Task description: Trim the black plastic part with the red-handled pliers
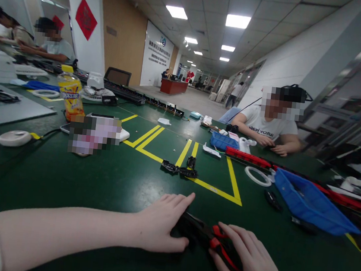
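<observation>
My right hand (251,261) is closed round the red and black handles of a pair of pliers (227,256). The pliers' dark jaws point left, towards my left hand (162,222). Between my left thumb and fingers sits a small black part (179,227), at the jaws' tip. Its shape is mostly hidden by the hand and blurred, and I cannot tell whether the jaws bite on it. Beyond my hands, several black plastic pieces (179,169) lie together on the green table (112,193), across a yellow tape line.
To the right are a blue tray (312,207), a black piece (272,200) and a white ring (257,176). Further left stand a drink bottle (69,92) and a phone (94,136) with a blurred screen. A co-worker (273,124) sits across the table at right.
</observation>
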`<control>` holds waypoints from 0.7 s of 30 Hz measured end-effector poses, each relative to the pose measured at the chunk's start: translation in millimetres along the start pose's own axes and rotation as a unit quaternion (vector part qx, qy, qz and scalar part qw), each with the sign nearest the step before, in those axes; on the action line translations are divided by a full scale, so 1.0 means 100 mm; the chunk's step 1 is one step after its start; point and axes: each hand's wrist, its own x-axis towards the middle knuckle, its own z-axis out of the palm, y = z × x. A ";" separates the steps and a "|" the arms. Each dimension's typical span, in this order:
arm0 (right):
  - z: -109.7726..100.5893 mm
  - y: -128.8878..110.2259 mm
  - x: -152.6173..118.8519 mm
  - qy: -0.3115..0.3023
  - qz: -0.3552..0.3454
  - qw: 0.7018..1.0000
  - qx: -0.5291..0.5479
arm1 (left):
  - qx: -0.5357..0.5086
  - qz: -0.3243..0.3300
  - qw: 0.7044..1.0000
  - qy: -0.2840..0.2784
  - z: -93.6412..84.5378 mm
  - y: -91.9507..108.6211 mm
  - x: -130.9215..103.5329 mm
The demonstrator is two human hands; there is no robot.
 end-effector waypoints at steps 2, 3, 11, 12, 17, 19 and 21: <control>-0.01 0.00 0.00 -0.005 0.000 1.000 0.000 | 0.009 0.006 1.000 0.006 -0.02 -0.03 0.00; -0.01 0.01 0.00 -0.008 0.001 1.000 0.001 | 0.013 0.006 1.000 0.011 -0.03 -0.05 0.00; -0.03 0.00 -0.03 -0.004 -0.005 1.000 -0.008 | 0.031 0.010 0.999 0.035 -0.06 -0.11 0.02; -0.03 0.00 -0.04 -0.003 -0.006 1.000 -0.011 | 0.033 0.010 0.999 0.035 -0.06 -0.11 0.02; -0.04 -0.01 -0.04 -0.004 -0.005 1.000 -0.013 | -0.010 0.018 1.000 0.005 -0.11 -0.08 0.01; -0.05 -0.01 -0.04 -0.005 0.000 1.000 -0.010 | -0.052 0.011 0.999 -0.003 -0.13 -0.06 -0.02; -0.05 -0.02 -0.03 -0.006 0.005 1.000 -0.007 | -0.078 -0.009 0.997 -0.011 -0.12 -0.02 -0.06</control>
